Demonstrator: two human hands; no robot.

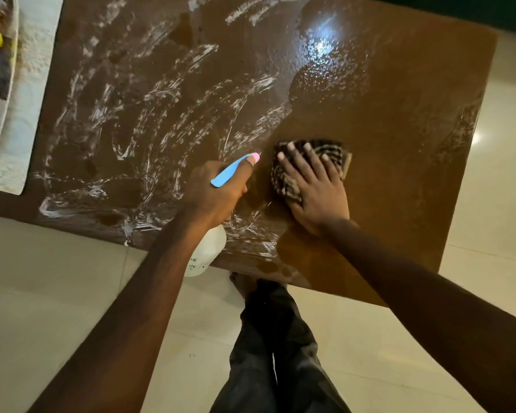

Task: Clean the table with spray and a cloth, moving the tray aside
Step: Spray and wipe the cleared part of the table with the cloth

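The neck and trigger of the spray bottle [207, 251] are hidden inside the left hand [215, 192], and the forearm covers part of its white body. The lettering there is too small to read. The right hand [313, 186] covers much of the striped cloth [325, 150]. The tray [12, 81] is cut off at the left edge, its contents indistinct. The far side of the table [385, 99] runs past the top edge.

Cream tiled floor [57, 293] — glossy, one bright glare spot at right. Pale textured mat [24, 114] at far left — near corner rounded. Dark green strip [459, 7] top right.
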